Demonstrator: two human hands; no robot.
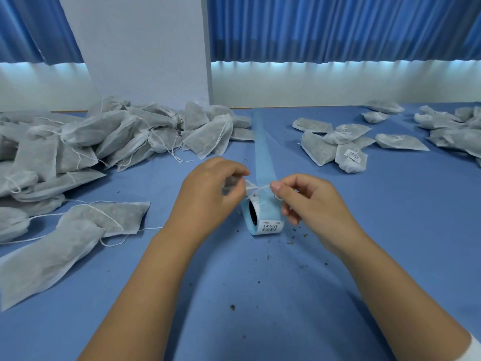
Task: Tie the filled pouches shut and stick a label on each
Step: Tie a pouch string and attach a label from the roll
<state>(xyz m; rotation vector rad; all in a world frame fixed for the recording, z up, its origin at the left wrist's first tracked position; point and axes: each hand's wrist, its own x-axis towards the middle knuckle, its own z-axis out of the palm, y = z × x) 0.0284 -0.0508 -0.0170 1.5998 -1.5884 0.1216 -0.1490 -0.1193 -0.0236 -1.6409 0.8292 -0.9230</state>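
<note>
Pouch (230, 184) in your grip: 1, a small white mesh one with dark filling. It is bunched inside the curled fingers of your left hand (208, 194), held over the blue worktop (260, 295). Both forearms reach forward from the bottom edge. Your right hand (309, 201) pinches the drawstring (256, 187) between thumb and forefinger, so the string runs taut between your 2 hands. Dark crumbs (232, 307) are scattered on the worktop below your wrists.

Just under the string lies 1 label roll (263, 220) on its side, with a printed barcode label facing you. Its pale blue backing strip (261, 142) runs straight away toward the far edge.

To your near left, 2 flat filled pouches (46, 256) lie with loose strings trailing. Behind them, 1 large heap (104, 136) overlaps too much to count. Right of the strip sits 1 loose cluster (338, 147) of about 6 pouches, at least 2 showing white labels, and further right another pile (453, 128). Blue curtains (338, 27) hang beyond, either side of 1 white pillar (138, 48).
</note>
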